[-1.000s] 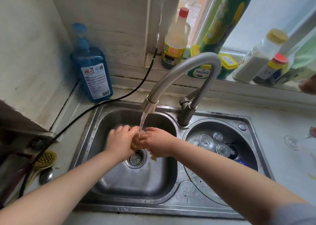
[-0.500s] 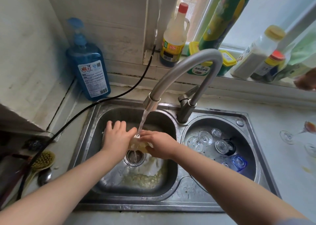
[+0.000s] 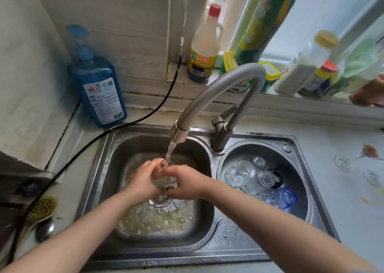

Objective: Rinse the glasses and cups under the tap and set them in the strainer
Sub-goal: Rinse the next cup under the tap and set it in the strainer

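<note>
A clear glass [image 3: 164, 179] sits between both my hands over the left sink basin [image 3: 195, 223], mouth up under the stream from the grey tap [image 3: 228, 79]. My left hand [image 3: 143, 181] wraps its left side and my right hand [image 3: 185, 183] grips its right side and foot. Water runs into the glass. The round strainer basin [image 3: 299, 168] on the right holds several upturned clear glasses [image 3: 246, 168] and a blue cup [image 3: 287, 197].
Two stemmed glasses [image 3: 353, 160] lie on the counter at the right. A blue soap bottle [image 3: 99, 94] stands at the back left, with a black cable [image 3: 133, 119] running past it. Bottles [image 3: 204, 50] line the window sill. A brush [image 3: 41, 210] lies at the left.
The glass has turned mouth up under the stream and both hands now wrap it. Yellowish water has pooled in the left basin. The view has dropped slightly.
</note>
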{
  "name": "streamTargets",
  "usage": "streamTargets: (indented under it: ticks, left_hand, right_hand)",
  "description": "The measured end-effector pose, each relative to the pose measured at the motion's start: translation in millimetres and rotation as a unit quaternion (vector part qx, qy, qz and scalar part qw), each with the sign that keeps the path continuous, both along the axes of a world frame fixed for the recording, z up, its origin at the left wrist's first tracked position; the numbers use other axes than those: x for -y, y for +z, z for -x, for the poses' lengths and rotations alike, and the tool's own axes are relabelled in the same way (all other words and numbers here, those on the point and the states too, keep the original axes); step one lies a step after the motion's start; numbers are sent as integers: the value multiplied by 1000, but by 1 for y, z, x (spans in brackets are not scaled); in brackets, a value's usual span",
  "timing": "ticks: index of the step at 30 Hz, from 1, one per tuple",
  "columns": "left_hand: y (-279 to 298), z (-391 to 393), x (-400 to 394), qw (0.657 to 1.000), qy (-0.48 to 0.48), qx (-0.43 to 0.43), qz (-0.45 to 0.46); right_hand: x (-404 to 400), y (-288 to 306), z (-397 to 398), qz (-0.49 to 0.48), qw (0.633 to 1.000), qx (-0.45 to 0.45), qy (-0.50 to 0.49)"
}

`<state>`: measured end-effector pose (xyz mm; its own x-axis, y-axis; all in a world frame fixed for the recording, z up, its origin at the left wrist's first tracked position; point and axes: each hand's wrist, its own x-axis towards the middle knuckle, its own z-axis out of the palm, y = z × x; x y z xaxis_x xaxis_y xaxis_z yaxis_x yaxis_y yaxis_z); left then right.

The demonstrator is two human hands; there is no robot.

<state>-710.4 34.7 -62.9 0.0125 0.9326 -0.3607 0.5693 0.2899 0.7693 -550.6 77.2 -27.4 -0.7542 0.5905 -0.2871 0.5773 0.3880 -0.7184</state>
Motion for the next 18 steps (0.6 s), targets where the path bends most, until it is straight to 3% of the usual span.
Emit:
streamTargets:
  ticks: [2,4,6,7,8,9,11,12,13,15,18]
  left_hand:
    - [-3,-2,3,998,-12,-38,-43]
    - [-2,-4,4,985,-28,-128,-109]
    - [0,-4,3,971,-17,-181,-156]
    - [1,-2,3,965,-9,-196,-173]
    - [0,1,2,959,-4,-208,-193]
    - [1,4,1,953,-5,-218,-211]
    - [7,9,-2,953,-31,-217,-210]
    - [10,11,-5,960,-45,-201,-192]
    - [13,13,-7,968,-56,-180,-165]
    - [14,13,-8,974,-78,-160,-139]
    - [11,9,-6,971,-92,-164,-146]
  right_hand:
    - [-5,1,8,38,998,41,-1]
    - [-8,6,17,202,978,1,-57]
    - [-12,8,29,403,897,-121,-135]
    - [-14,7,34,460,858,-162,-162]
    - [-15,7,37,479,843,-180,-168]
    - [-14,8,40,469,851,-179,-153]
    - [-12,12,41,319,935,-135,-78]
    - [-12,11,39,183,979,-92,-9]
    - [-12,9,37,37,996,-34,69]
    - [-12,7,29,-181,958,104,195]
    - [-16,3,18,-347,857,207,320]
